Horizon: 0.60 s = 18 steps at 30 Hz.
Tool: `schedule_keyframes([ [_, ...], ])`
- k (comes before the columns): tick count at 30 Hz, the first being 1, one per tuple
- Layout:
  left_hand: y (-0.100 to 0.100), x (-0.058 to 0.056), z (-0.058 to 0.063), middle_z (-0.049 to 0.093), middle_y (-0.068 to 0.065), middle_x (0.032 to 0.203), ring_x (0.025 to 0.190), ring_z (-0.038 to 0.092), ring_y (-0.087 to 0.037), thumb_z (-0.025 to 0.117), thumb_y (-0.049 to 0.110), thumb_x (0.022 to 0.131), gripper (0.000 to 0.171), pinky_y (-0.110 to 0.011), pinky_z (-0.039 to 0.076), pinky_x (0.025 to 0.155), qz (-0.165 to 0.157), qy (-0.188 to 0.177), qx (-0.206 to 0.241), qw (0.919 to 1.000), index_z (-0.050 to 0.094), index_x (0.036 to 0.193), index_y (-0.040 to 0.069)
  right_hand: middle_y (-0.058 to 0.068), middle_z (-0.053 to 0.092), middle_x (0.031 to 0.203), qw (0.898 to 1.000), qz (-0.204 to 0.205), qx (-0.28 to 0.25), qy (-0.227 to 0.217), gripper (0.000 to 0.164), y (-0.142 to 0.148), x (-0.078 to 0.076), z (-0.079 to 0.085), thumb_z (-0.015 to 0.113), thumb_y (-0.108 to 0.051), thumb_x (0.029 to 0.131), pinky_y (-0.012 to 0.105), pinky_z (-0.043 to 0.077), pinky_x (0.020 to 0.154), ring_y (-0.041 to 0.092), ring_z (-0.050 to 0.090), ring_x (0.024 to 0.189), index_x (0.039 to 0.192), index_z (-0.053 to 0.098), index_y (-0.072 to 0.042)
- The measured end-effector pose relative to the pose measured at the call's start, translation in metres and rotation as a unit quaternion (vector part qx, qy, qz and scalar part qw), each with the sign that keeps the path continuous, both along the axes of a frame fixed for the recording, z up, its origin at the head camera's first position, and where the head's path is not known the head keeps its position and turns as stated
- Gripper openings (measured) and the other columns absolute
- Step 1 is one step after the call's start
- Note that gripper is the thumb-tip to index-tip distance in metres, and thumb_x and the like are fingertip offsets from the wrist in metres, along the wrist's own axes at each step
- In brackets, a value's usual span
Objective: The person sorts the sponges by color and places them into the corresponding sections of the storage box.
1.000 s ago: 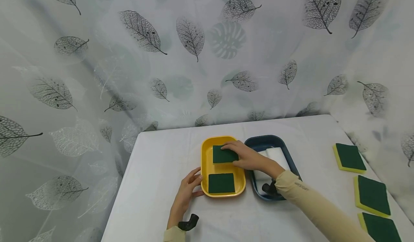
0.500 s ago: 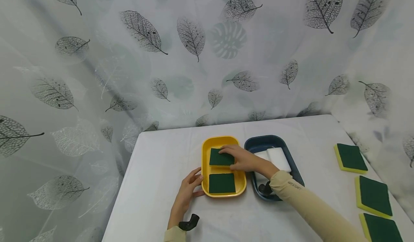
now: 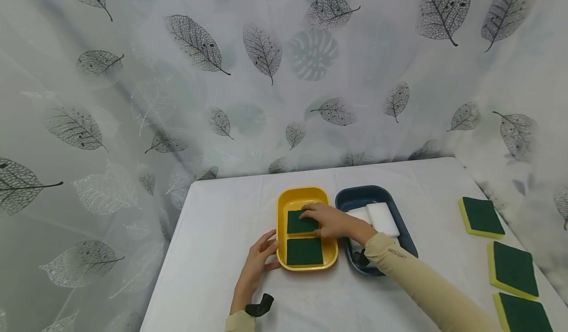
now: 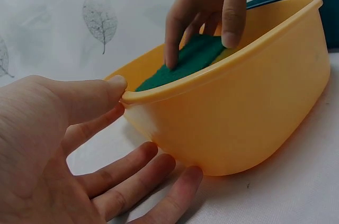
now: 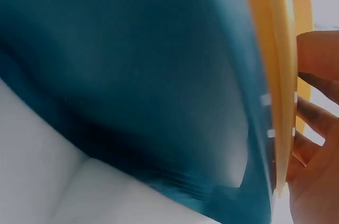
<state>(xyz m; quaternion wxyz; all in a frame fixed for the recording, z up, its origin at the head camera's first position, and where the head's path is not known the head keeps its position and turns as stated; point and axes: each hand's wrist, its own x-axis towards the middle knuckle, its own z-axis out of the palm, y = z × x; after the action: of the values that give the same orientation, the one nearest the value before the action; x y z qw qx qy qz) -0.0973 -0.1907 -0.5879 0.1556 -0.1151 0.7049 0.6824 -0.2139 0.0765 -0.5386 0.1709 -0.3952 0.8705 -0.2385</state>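
My right hand (image 3: 330, 221) grips a green-and-yellow scouring sponge (image 3: 299, 222) inside the yellow tray (image 3: 281, 208), green side up. In the left wrist view, its thumb and fingers hold opposite edges of the sponge (image 4: 190, 60). Nearer the tray's front end lies a second such sponge (image 3: 304, 251), flat beside the held one. Against the tray's left side rests my left hand (image 3: 257, 260). Its thumb touches the rim, and the other fingers lie nearly straight and spread at the outer wall. The right wrist view shows my right fingers partly, beyond the yellow rim (image 5: 286, 75).
A dark blue tray (image 3: 361, 192) stands right beside the yellow one, with several white blocks (image 3: 382, 218) in it, partly under my right forearm. Along the table's right edge lie three more sponges (image 3: 481, 216). Leaf-patterned curtains (image 3: 262, 105) hang behind the white table (image 3: 213, 213).
My right hand has moved slightly left and toward the front with the sponge, bringing it down close to the second sponge. The left hand stays at the yellow tray's side.
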Motion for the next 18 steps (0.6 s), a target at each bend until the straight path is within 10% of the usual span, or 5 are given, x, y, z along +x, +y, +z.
schedule_keyframes([
  [18,0.0004,-0.0007,0.0008,0.056,-0.017,0.151,0.111,0.067,-0.018,0.065,0.048,0.102,0.064,-0.039,0.065,0.089,-0.002,-0.002,-0.002,1.0,0.047,0.157,0.022,0.008,0.047,0.163,0.997,0.03,0.049,0.043,0.05,0.0017,0.0052,-0.0035,0.068,-0.016,0.096,0.059,0.04,0.12,0.035,0.046,0.146,0.145,0.06,-0.021],
])
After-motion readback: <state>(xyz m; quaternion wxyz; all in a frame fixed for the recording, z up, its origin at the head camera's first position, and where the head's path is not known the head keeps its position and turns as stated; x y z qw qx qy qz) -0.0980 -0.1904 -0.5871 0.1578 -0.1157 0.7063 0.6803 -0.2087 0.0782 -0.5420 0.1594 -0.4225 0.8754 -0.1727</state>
